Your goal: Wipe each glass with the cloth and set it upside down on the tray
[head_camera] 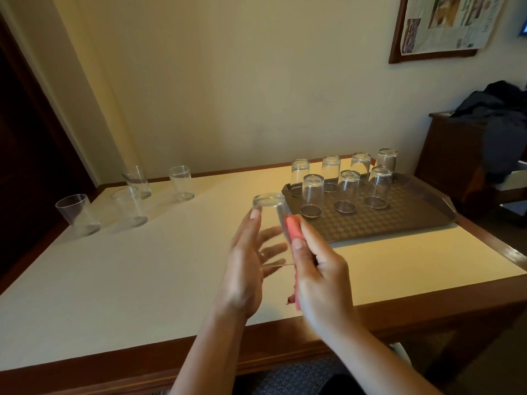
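Held glass [269, 212] aloft above the table's [142, 266] middle, base up and mouth toward the body, just short of the tray's [399, 223] near-left corner. Left hand [245, 269] cradling it, fingers long and nearly straight along the wall, one fingertip up near the base. Right hand [316, 269] pinching a folded pink cloth [293, 232] between thumb and curled fingers, pressed to the glass's right side. Wiping step, by the look of it, well along: seven glasses [346, 191] already mouth-down in two rows toward the tray's far edge, four more [128, 201] upright near the table's far-left corner. Best done by turning the glass slowly inside the left hand while keeping the cloth flat to the wall, then running it round the rim (thin and easily chipped, probably). Clear, smooth, slightly tapered tumbler with a thick base, likely slippery under bare fingers. Soft, frayed-edged cloth. Brown tray with a raised rim and a dimpled, grippy-looking floor; pale matte table top framed in glossy wood.
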The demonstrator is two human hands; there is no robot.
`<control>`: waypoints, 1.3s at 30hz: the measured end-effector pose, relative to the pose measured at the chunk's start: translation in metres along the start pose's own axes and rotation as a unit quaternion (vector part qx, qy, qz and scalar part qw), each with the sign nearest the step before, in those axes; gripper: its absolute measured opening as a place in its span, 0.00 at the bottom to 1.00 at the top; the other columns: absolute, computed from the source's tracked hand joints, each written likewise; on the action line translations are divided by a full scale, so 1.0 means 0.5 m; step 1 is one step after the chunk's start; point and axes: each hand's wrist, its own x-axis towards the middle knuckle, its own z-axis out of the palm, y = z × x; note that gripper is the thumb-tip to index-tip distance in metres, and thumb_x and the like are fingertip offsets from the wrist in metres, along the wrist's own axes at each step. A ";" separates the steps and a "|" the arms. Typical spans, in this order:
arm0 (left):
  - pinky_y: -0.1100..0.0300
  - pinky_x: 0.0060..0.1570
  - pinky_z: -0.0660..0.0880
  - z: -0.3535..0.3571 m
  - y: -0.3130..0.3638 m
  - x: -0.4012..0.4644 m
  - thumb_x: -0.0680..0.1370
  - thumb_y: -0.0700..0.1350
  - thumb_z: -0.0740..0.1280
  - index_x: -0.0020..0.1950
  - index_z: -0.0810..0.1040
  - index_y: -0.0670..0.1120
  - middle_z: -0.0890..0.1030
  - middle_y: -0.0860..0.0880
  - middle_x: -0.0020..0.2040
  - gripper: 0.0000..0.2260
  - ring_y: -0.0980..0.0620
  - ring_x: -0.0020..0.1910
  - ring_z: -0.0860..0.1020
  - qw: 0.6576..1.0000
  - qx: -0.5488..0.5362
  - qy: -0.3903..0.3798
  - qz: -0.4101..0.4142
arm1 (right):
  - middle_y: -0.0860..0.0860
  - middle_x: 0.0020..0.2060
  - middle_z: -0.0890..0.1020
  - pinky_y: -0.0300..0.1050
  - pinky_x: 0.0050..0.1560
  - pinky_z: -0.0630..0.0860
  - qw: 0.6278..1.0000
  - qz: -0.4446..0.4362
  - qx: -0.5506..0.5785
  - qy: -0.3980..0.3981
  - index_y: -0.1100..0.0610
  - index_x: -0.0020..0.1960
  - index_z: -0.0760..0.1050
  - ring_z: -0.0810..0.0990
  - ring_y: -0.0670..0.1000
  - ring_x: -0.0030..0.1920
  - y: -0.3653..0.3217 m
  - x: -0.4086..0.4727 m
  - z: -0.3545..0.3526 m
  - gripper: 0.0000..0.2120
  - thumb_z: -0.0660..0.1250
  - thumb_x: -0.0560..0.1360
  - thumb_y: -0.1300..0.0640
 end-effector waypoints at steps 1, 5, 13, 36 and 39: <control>0.37 0.67 0.75 -0.002 0.000 -0.003 0.77 0.65 0.65 0.69 0.77 0.66 0.84 0.46 0.64 0.20 0.41 0.63 0.83 0.999 -0.004 -0.038 -0.026 | 0.37 0.39 0.82 0.41 0.27 0.75 1.000 0.022 0.008 0.009 0.23 0.61 0.68 0.76 0.42 0.27 0.001 0.013 -0.007 0.18 0.58 0.83 0.48; 0.49 0.49 0.79 0.007 0.010 -0.004 0.76 0.56 0.72 0.70 0.78 0.54 0.86 0.47 0.55 0.23 0.44 0.51 0.83 0.999 0.004 -0.031 0.021 | 0.42 0.49 0.84 0.39 0.25 0.74 0.999 0.034 0.005 0.022 0.32 0.66 0.69 0.78 0.43 0.30 -0.007 0.036 -0.017 0.17 0.59 0.83 0.52; 0.41 0.64 0.77 0.004 0.010 -0.006 0.81 0.64 0.63 0.70 0.73 0.68 0.85 0.48 0.63 0.17 0.43 0.60 0.84 0.996 0.049 -0.074 -0.029 | 0.41 0.43 0.83 0.42 0.23 0.75 0.997 0.067 -0.002 0.025 0.29 0.65 0.69 0.77 0.43 0.25 0.006 0.024 -0.022 0.17 0.59 0.83 0.51; 0.44 0.56 0.76 0.035 0.024 -0.004 0.85 0.60 0.59 0.67 0.78 0.69 0.84 0.45 0.62 0.14 0.38 0.54 0.83 0.993 0.048 -0.105 0.013 | 0.46 0.54 0.84 0.37 0.34 0.77 0.997 0.050 -0.036 0.044 0.33 0.67 0.68 0.78 0.38 0.35 0.004 0.048 -0.042 0.16 0.58 0.83 0.48; 0.52 0.46 0.74 0.041 0.034 -0.008 0.78 0.58 0.67 0.62 0.84 0.62 0.85 0.46 0.54 0.14 0.46 0.44 0.79 0.996 0.013 -0.071 0.054 | 0.44 0.48 0.85 0.43 0.34 0.79 0.998 0.027 -0.024 0.042 0.29 0.65 0.70 0.79 0.43 0.36 -0.007 0.041 -0.039 0.17 0.58 0.83 0.50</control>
